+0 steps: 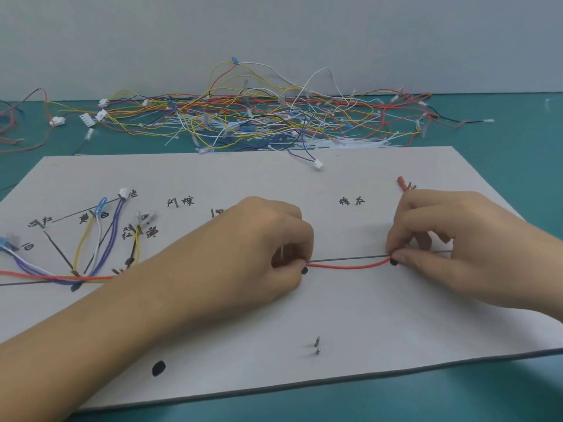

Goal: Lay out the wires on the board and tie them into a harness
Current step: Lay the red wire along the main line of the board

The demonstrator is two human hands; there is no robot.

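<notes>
Both hands pinch a red wire (347,266) along the board (335,315): left hand (268,248) at one mark, right hand (432,236) at the next. Light and limp, it sags between grips; best held near the marks.

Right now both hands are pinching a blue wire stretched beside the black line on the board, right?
Not quite: it is a red wire, not a blue one. In the head view the left hand and the right hand each pinch it, and it sags slightly beside the black line on the board.
</notes>
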